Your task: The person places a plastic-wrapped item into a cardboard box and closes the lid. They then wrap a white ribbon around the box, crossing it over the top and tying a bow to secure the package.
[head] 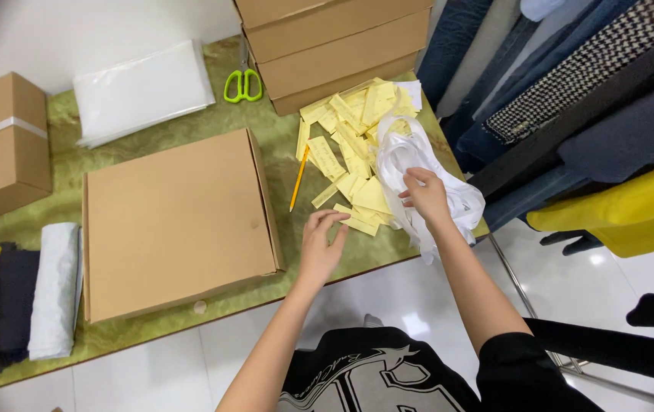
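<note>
My left hand (pixel 321 243) hovers over the green table (pixel 281 149), fingers curled near the edge of a pile of pale yellow paper slips (pixel 353 145), touching or almost touching the nearest slip. My right hand (pixel 424 194) rests on a heap of white ribbon-like strips (pixel 411 156) at the table's right edge, fingers pinching into the strips. A yellow pencil (pixel 298 179) lies just left of the slips. A large flat closed cardboard box (pixel 174 221) sits left of my left hand.
Stacked cardboard boxes (pixel 338 46) stand at the back, green-handled scissors (pixel 244 84) beside them. Clear plastic bags (pixel 144 91) and a small ribbon-tied box (pixel 3 141) lie at back left. Folded yellow, dark and grey cloths (pixel 18 297) sit at front left. Hanging clothes (pixel 571 99) crowd the right.
</note>
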